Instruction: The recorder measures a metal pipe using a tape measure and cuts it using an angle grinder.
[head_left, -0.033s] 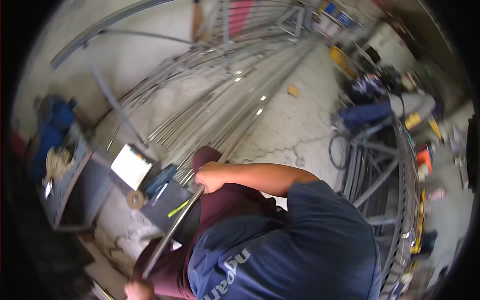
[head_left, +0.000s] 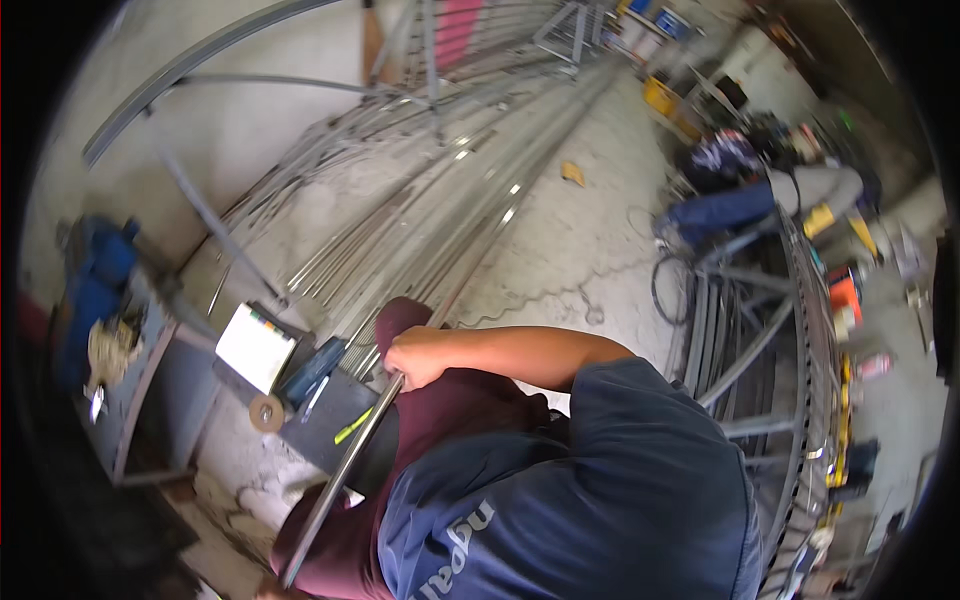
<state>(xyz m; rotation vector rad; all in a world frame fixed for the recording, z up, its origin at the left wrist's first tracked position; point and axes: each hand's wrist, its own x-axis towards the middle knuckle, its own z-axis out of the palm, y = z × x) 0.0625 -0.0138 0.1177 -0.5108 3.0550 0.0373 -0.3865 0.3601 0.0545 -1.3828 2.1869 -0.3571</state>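
The silvery metal tube (head_left: 348, 462), slanted across the maroon trousers (head_left: 440, 405), is kept gripped in the right hand (head_left: 414, 356), while less of the left hand (head_left: 273, 591) is shown at the near side than a moment earlier, so its grip cannot be told.

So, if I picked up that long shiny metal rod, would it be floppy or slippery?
The metal rod is probably stiff: it looks straight between the right hand and the left hand, with no clear sag. It might be a bit slippery, since its surface looks shiny and smooth.
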